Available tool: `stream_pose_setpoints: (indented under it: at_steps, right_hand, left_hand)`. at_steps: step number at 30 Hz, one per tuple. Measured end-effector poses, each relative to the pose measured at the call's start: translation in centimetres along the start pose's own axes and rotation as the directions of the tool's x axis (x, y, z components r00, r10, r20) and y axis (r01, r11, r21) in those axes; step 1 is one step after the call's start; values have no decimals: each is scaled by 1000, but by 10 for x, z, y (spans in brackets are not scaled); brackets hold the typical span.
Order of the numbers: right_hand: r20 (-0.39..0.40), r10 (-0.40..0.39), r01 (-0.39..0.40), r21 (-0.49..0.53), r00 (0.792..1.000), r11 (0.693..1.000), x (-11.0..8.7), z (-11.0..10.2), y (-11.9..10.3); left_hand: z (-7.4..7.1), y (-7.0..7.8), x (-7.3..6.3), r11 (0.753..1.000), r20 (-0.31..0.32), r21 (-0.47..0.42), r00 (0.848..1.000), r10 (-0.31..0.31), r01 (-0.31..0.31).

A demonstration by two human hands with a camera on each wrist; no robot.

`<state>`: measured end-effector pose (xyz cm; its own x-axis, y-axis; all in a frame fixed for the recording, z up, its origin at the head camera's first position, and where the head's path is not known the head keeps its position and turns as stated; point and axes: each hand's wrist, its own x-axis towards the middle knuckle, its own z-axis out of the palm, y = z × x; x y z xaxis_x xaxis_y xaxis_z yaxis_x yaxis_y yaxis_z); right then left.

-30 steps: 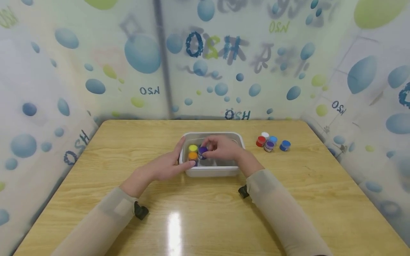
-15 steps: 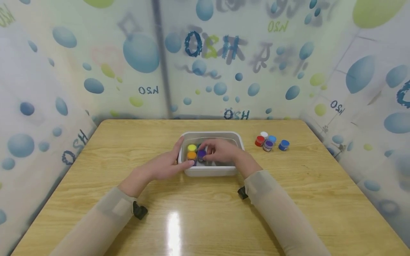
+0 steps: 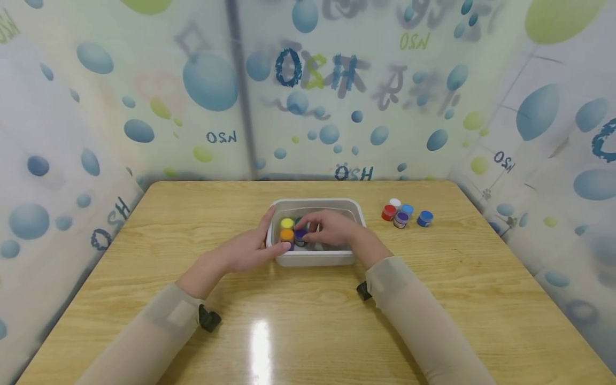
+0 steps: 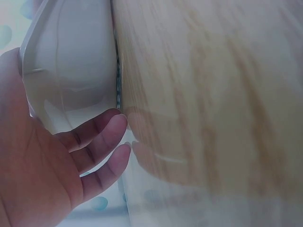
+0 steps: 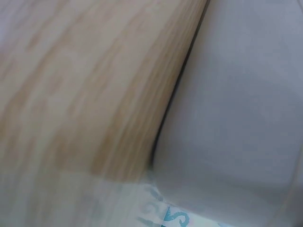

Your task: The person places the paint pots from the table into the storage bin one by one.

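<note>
A white rectangular tray (image 3: pixel 315 259) stands on the table, my left hand (image 3: pixel 245 249) gripping its left end. The thumb lies over the near rim; in the left wrist view, several fingers (image 4: pixel 106 137) of the left hand (image 4: pixel 40 170) bend against the tray wall (image 4: pixel 85 52). Inside the tray, my right hand (image 3: pixel 332 227) has its thumb and index finger spread around a purple paint jar (image 3: pixel 300 238). Beside that jar stand an orange-lidded jar (image 3: pixel 286 235) and a yellow-lidded jar (image 3: pixel 287 223). A dark green lid (image 3: pixel 298 220) shows partly behind the fingers.
Right of the tray, a red jar (image 3: pixel 389 212), a white-lidded jar (image 3: pixel 395 203), a light blue jar (image 3: pixel 407 209) and a purple jar (image 3: pixel 401 219) cluster together. A blue jar (image 3: pixel 425 218) sits slightly apart. Patterned walls border the wooden table (image 3: pixel 317 321).
The purple jar in the tray has gone lower, and the right thumb and index finger have loosened from it. The left hand keeps its hold on the tray. The view has shifted slightly.
</note>
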<state>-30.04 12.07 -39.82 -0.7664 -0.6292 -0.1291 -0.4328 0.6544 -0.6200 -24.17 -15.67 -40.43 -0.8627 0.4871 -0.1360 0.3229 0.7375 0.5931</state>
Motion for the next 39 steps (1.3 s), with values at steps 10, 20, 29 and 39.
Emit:
stream_pose_setpoints:
  at_steps: [10,20,29,39]
  right_hand:
    - [-1,9,-9,-1,1000,1000,0,0,-1]
    - [6,10,-11,25,1000,1000,-3,0,-4]
    - [-30,17,-16,23,999,1000,-3,-1,-6]
    - [-167,-45,50,26,985,998,-6,-8,-10]
  left_hand:
    - [0,0,-1,1000,-5,-1,1000,11,-11]
    - [1,-1,-2,1000,-4,-16,1000,24,-24]
    - [-1,-2,-1,1000,-2,-13,1000,16,-16]
    - [-2,0,-3,999,1,-41,1000,28,-28]
